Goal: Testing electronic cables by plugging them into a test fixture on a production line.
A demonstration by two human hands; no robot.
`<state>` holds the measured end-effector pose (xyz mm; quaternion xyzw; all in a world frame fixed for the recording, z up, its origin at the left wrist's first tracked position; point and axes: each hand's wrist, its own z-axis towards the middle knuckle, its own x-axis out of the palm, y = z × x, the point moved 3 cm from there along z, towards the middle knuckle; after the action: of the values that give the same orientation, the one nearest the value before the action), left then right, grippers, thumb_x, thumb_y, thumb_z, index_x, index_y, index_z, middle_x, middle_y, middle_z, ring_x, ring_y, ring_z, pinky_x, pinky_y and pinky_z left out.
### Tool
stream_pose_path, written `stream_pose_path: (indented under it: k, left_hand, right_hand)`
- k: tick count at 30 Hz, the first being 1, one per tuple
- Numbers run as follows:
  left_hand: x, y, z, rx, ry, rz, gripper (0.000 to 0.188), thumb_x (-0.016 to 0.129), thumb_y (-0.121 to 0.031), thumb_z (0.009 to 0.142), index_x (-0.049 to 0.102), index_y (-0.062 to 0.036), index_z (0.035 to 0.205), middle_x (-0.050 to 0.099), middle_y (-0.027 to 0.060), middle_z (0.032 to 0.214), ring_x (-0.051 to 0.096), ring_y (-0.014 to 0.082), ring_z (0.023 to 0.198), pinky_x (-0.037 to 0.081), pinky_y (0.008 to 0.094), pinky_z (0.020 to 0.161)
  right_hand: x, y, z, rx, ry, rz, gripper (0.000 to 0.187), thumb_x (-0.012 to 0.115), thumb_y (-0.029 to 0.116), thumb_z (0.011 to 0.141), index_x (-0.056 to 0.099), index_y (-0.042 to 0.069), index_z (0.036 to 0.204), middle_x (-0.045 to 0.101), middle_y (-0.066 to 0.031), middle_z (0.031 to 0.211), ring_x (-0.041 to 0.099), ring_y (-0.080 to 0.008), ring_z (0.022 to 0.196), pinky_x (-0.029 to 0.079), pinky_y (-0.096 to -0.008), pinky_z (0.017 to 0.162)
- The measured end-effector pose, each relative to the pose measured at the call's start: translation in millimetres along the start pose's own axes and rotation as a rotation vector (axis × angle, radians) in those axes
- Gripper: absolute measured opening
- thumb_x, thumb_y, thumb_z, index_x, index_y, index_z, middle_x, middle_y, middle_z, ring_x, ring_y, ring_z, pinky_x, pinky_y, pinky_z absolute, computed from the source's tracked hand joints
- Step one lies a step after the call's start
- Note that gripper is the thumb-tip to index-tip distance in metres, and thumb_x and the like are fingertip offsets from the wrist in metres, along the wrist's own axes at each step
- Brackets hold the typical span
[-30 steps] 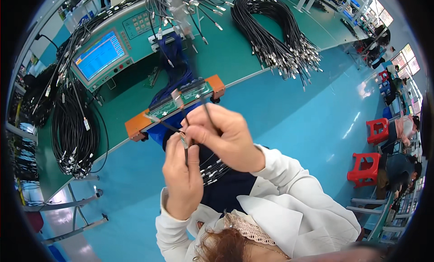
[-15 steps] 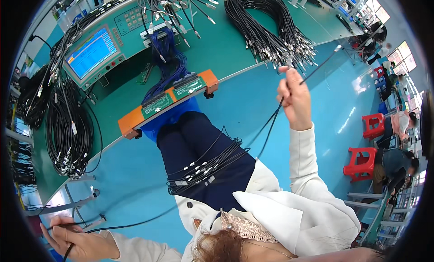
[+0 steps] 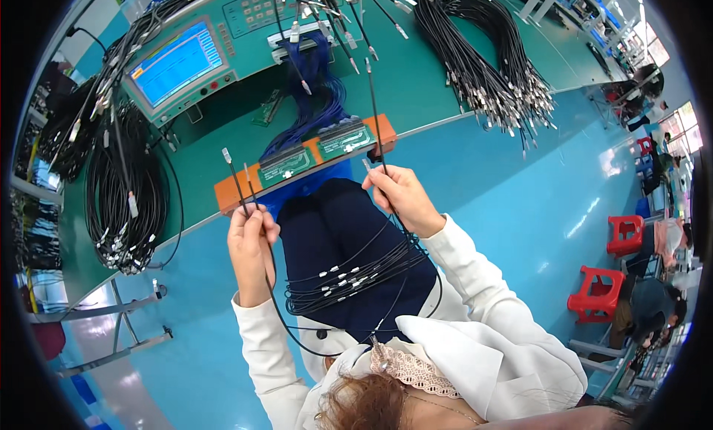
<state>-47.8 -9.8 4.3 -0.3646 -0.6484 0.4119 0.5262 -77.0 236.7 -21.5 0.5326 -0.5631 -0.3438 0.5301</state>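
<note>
My left hand [image 3: 251,244] is closed in a pinch on black cables [image 3: 237,181]; two ends stick up past the fingers, one with a pale connector. To the right, my right hand [image 3: 407,201] pinches another black cable [image 3: 373,99] whose connector points up toward the table. A second short tip shows beside that thumb. Slack from both hands hangs in loops over my lap, where a bundle of black cables [image 3: 356,278] with white connectors lies across my thighs. Just beyond the hands, an orange fixture [image 3: 236,192] carries two green circuit boards [image 3: 287,168] at the table edge.
Blue wires [image 3: 316,96] run from the boards to a green tester [image 3: 241,33] with a lit screen [image 3: 177,64]. Cable bundles lie on the table at left [image 3: 126,200] and far right [image 3: 490,51]. Red stools [image 3: 596,292] and other people are off to the right.
Both hands, spread wide apart before, have come in toward the fixture. Left moved up and right, right moved left and down. The cable ends now point up, and the slack has dropped into loops.
</note>
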Motion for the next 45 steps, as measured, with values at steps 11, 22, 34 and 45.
stream_pose_path:
  k: [11,22,34,45]
  left_hand:
    - [1,-33,45,0.002,0.124,-0.149,0.022,0.043,-0.019,0.098,0.055,0.0000,0.100,0.030,-0.0058,0.051,0.024,0.0026,0.044,0.022,0.0203,0.045]
    - [11,45,21,-0.115,-0.093,0.122,0.021,0.055,-0.017,0.093,0.062,0.0032,0.095,0.044,-0.0028,0.061,0.033,0.0024,0.050,0.023,0.0168,0.047]
    - [22,73,16,-0.037,-0.249,0.065,0.018,0.058,-0.013,0.091,0.064,0.0031,0.095,0.054,0.0002,0.065,0.039,0.0028,0.049,0.028,0.0164,0.045]
    - [21,79,17,-0.057,-0.291,-0.043,0.019,0.059,-0.015,0.091,0.063,0.0034,0.092,0.055,0.0013,0.065,0.042,0.0044,0.049,0.031,0.0175,0.046]
  right_hand:
    - [9,2,23,-0.024,-0.051,0.069,0.020,0.054,0.018,0.092,0.059,0.001,0.084,0.048,0.0019,0.052,0.040,-0.0026,0.042,0.026,-0.0189,0.039]
    - [7,-16,34,0.065,-0.152,-0.007,0.018,0.057,0.016,0.090,0.059,0.000,0.080,0.050,0.0006,0.052,0.042,-0.0044,0.042,0.028,-0.0192,0.040]
    - [11,-17,42,0.083,-0.153,-0.017,0.020,0.057,0.017,0.089,0.058,0.001,0.077,0.050,-0.0003,0.050,0.041,-0.0052,0.040,0.027,-0.0197,0.039]
    - [8,-19,44,0.072,-0.137,0.021,0.022,0.057,0.019,0.090,0.057,0.001,0.077,0.049,-0.0003,0.049,0.042,-0.0057,0.040,0.028,-0.0201,0.040]
